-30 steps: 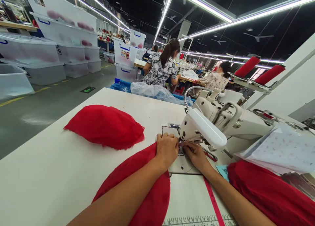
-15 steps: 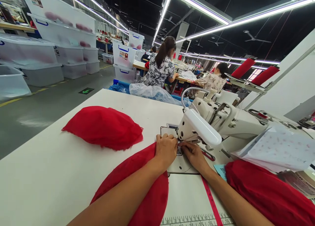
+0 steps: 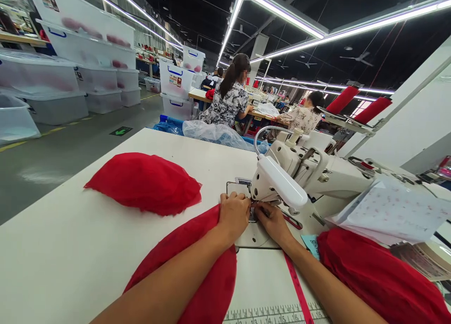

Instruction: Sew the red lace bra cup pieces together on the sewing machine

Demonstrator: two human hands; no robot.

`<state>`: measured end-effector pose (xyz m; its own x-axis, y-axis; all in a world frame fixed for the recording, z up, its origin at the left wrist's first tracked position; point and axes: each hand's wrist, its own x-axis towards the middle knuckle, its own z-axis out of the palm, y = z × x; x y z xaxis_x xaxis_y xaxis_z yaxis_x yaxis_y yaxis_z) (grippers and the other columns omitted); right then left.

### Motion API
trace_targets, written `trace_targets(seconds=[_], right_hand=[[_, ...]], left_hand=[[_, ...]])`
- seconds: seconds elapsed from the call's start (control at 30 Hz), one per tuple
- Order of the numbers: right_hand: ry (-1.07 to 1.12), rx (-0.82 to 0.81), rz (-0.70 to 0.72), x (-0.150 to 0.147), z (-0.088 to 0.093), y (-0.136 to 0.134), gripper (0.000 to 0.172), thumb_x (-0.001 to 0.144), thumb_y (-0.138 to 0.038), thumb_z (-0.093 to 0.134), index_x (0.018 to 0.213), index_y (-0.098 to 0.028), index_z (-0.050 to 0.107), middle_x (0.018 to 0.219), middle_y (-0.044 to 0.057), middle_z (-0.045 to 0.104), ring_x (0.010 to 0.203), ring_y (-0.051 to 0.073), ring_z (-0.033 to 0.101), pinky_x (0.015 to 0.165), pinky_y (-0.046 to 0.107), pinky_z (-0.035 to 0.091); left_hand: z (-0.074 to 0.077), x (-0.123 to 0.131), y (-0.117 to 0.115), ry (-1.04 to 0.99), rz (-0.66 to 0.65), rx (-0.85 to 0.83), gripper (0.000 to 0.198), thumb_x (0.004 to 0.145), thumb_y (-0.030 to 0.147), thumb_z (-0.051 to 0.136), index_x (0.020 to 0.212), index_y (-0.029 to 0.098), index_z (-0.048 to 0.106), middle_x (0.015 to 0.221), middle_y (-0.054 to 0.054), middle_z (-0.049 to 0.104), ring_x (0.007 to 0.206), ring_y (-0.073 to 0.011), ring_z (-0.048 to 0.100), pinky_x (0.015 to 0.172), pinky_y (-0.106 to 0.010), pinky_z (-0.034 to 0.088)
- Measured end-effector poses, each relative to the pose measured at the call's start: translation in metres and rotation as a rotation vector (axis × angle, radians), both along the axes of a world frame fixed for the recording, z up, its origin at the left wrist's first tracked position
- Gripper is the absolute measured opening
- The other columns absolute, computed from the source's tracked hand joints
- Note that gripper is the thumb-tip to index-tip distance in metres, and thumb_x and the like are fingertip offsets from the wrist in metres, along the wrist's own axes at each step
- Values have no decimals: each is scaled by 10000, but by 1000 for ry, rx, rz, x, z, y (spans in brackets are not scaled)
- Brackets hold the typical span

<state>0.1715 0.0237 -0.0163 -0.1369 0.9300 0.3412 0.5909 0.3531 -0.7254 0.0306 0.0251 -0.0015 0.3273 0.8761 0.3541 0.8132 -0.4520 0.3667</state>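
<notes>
At the needle area of a white sewing machine (image 3: 271, 178), both hands work close together. My left hand (image 3: 234, 216) is closed, its curled fingers on the upper end of a red fabric piece (image 3: 214, 286) that hangs down toward me under my forearm. My right hand (image 3: 273, 220) pinches just right of the needle; what lies between its fingertips is hidden. A narrow red strip (image 3: 296, 281) with dark marks runs from the front up under my right wrist. The machine's metal plate (image 3: 253, 241) shows below my hands.
Another red fabric piece (image 3: 144, 183) lies left on the white table (image 3: 70, 253). Red fabric (image 3: 377, 272) and a plastic-wrapped paper (image 3: 391, 211) lie right. A printed ruler (image 3: 268, 314) marks the front. Red thread cones (image 3: 373, 110) stand behind; two people sit beyond the table.
The whole view has shifted slightly left. Both hands stay at the needle area, with the right fingers a little more closed together; the fabric has barely moved.
</notes>
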Motion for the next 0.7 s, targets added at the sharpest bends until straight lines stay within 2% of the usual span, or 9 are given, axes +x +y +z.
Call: trace_targets(seconds=[0.27,0.7], right_hand=[[-41,-1,15,1,-1,2,208,717,-315,431,653,-178,574,627,43,611,687,210,573,668,312,446],[-70,-3,-35,0,-6,7,188,701,-324,437,644,-179,544,653,44,616,669,199,557,635,292,444]], left_hand=[[0,0,0,10,-10,20,210,828,129,438,753,167,630,822,-47,643,843,-228,533,700,-389,302],[0,0,0,-11,-5,27,205,825,138,445,728,159,624,818,-53,647,829,-230,544,700,-391,303]])
